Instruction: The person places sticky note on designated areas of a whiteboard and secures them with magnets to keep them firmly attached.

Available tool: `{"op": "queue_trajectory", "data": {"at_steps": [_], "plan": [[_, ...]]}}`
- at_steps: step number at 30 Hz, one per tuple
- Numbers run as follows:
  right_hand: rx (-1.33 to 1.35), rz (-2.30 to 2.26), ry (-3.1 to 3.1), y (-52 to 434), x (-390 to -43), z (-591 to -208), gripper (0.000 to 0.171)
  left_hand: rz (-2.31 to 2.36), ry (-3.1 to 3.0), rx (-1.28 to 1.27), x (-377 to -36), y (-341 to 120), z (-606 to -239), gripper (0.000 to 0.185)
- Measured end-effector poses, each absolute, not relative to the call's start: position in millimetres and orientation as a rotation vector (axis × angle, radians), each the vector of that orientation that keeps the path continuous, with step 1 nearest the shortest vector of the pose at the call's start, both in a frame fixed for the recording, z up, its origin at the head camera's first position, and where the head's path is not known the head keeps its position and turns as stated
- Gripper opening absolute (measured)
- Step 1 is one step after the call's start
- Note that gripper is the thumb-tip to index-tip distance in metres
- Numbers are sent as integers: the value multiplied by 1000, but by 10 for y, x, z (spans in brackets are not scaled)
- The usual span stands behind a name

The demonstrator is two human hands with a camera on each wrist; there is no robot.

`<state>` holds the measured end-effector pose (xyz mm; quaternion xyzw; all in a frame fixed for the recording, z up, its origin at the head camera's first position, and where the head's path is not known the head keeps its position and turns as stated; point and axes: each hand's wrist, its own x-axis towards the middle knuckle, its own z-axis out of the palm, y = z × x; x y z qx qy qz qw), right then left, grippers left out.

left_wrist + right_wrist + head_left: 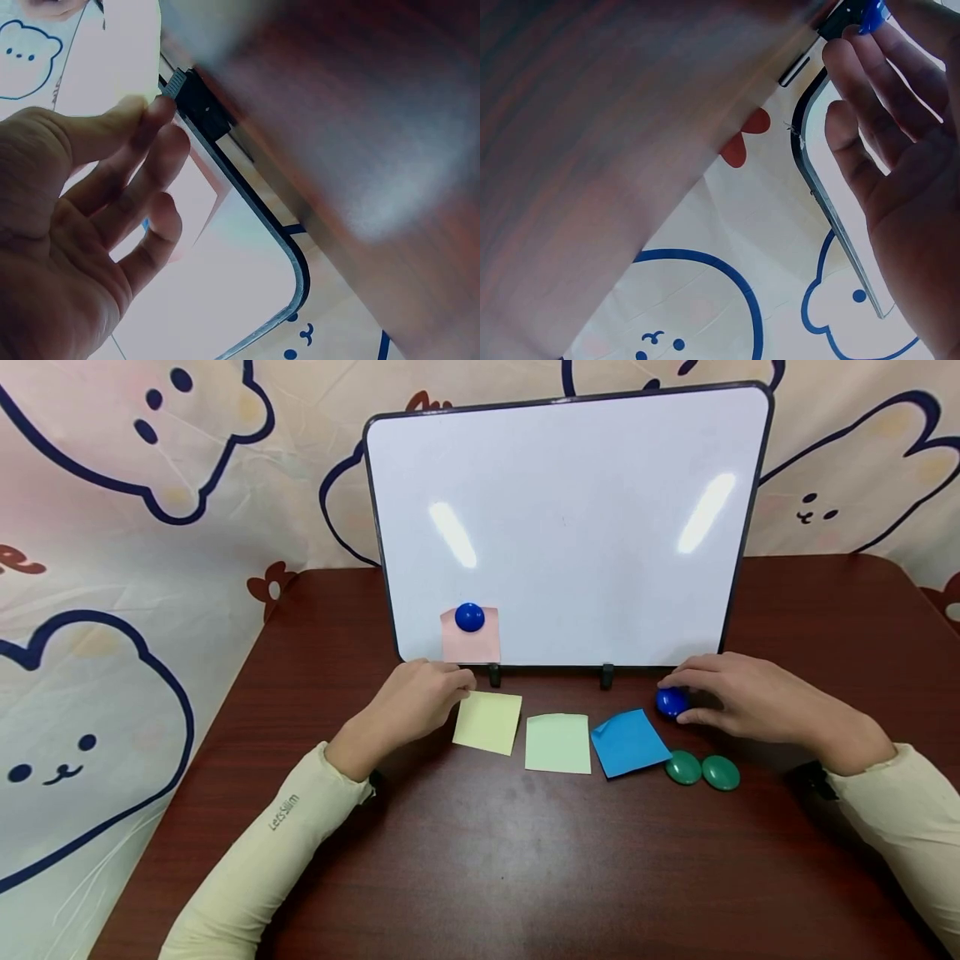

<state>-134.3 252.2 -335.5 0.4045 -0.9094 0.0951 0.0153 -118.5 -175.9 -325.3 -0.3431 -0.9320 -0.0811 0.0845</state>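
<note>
Okay, left hand (420,702), centre-left of the head frame: thumb and fingers pinched together on the upper-left corner of a square pale yellow paper note (489,724). Corner grip presumably leaves most of the sheet uncovered. Right hand (750,697), right of centre: thumb and fingers clamped on opposite edges of a round, glossy blue disc (670,702), probably because the domed top gives little to grab.

Between them on the dark red-brown wooden bench (487,860): a square pale green paper note (558,743) mid-frame, then a square bright blue paper note (630,743), one corner lifted. Two round, glossy green discs, the left one (684,767) and the right one (721,772), sit side by side at lower right; likely grouped for easy reach.

White rectangular board with black frame (570,543), upper centre, stands tilted on two small black feet (494,675). At its lower left, a second blue disc (469,617) overlaps the top of a square pink paper note (480,647), apparently pinning it magnetically.
</note>
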Motion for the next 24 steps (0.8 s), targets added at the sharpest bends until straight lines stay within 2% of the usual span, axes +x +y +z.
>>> {"op": "queue_trajectory", "data": {"at_steps": [5, 11, 17, 24], "plan": [[1245, 284, -2816, 2526, -1347, -3369, 44, -292, -2760, -937, -1193, -1759, -3251, 13], [1257, 275, -2809, 2528, -1355, -3373, 44, -386, -2749, -844, -1209, -1766, -3262, 8], [1249, 251, -2832, 2533, -1360, -3374, 44, -426, -2757, -805, -1204, -1750, -3231, 12], [1254, 249, -2838, 2521, -1351, -3367, 44, -442, -2756, -772, -1202, -1741, -3211, 7]]}}
